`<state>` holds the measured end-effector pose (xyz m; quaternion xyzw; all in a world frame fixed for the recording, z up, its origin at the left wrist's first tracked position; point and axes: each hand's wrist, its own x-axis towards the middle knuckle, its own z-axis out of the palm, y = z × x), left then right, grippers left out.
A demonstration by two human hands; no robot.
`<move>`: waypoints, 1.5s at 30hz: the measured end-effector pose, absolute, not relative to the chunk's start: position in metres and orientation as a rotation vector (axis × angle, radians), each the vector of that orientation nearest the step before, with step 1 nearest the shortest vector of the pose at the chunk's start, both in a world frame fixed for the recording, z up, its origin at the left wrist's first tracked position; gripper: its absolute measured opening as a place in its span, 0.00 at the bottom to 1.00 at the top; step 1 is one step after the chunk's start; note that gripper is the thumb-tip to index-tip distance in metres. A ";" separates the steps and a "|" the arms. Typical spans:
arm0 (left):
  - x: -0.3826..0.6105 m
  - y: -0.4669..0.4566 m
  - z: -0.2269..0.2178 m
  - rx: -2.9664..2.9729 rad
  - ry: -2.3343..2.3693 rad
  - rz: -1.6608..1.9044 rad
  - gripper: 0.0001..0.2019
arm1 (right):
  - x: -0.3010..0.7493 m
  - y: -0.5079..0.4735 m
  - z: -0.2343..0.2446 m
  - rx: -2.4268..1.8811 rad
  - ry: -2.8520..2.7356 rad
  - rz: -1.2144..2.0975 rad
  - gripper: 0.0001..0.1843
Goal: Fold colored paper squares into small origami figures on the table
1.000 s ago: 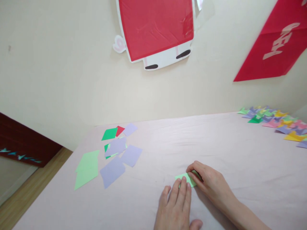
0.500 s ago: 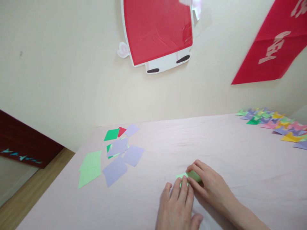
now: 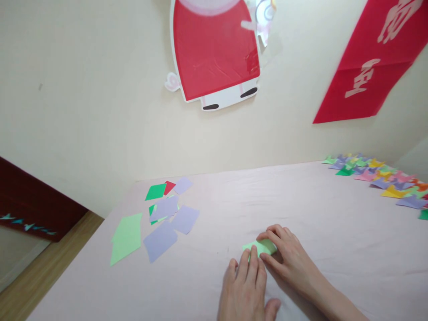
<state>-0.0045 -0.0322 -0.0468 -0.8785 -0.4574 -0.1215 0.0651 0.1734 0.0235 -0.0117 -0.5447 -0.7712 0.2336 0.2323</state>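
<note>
A light green sheet of paper point(image 3: 264, 248) lies on the pale pink cloth near the front, partly covered by my fingers. My left hand point(image 3: 245, 285) rests flat, fingers stretched out, with the fingertips pressing the paper's near left part and the thumb out to the side. At the paper's right end is my right hand point(image 3: 287, 254), its thumb at the near edge and bent fingers at the far edge, the paper between them. Whether the sheet has a crease beneath my fingertips is hidden.
Loose purple sheets point(image 3: 160, 240), light green sheets point(image 3: 127, 238), a dark green sheet point(image 3: 155, 191) and a red piece point(image 3: 169, 187) lie at left. Many folded colored paper shapes point(image 3: 374, 171) stand in rows at back right. The cloth-covered table point(image 3: 217, 191) meets the wall behind.
The right part of the green paper, raised and shaded before, now lies flatter and shows more. My right hand has shifted slightly; my left stays on the paper. The camera view has tilted a little.
</note>
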 end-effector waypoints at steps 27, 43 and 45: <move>-0.012 -0.034 -0.033 -2.642 -1.471 -0.362 0.30 | 0.184 0.022 -0.025 -1.447 -2.044 0.646 0.23; -0.032 -0.048 -0.024 -2.558 -1.594 -0.433 0.23 | 0.190 0.031 -0.024 -1.351 -1.991 0.753 0.16; -0.036 -0.048 -0.024 -2.551 -1.570 -0.468 0.23 | 0.181 0.029 -0.020 -1.328 -2.035 0.729 0.13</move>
